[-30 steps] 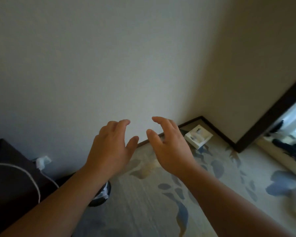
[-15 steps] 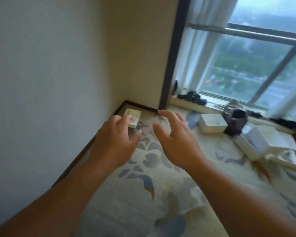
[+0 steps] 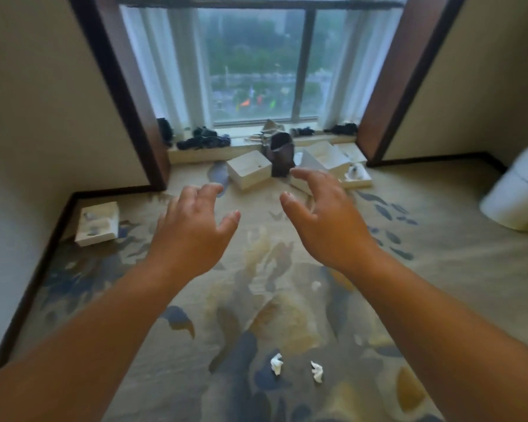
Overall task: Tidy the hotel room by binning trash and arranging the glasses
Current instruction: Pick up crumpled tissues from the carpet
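My left hand [image 3: 192, 229] and my right hand [image 3: 323, 217] are held out in front of me above the patterned carpet, fingers spread and curled, nothing in either. Two small crumpled white tissues lie on the carpet near me, one [image 3: 276, 363] left of the other [image 3: 316, 371]. A smaller white scrap [image 3: 316, 285] lies farther out, under my right forearm. A white bin [image 3: 518, 196] stands at the right edge. No glasses are in view.
White boxes lie on the floor: one [image 3: 98, 223] by the left wall, one [image 3: 249, 172] and several open ones [image 3: 333, 162] under the window. A dark bag [image 3: 281, 153] stands between them. Dark items line the window sill [image 3: 205, 141].
The view has swung right from the bare wall and corner to the window alcove. Both hands keep the same open pose in front of me.
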The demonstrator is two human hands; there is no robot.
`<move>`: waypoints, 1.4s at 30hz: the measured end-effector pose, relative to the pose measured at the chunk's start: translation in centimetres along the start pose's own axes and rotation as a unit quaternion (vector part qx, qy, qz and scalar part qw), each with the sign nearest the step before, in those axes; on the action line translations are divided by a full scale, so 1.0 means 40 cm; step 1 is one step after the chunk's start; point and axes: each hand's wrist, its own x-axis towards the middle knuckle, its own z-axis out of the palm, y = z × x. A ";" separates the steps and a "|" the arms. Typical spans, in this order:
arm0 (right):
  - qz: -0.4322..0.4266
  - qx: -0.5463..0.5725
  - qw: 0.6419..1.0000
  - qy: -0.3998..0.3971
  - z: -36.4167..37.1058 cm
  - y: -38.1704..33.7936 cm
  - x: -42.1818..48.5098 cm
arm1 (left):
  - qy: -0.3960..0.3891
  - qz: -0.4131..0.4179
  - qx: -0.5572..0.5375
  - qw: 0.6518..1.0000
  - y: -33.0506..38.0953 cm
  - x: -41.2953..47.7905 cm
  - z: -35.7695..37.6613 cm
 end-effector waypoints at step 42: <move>0.362 -0.055 0.921 -0.133 0.972 1.755 -0.642 | -0.473 0.187 0.244 0.826 -0.614 -0.278 2.147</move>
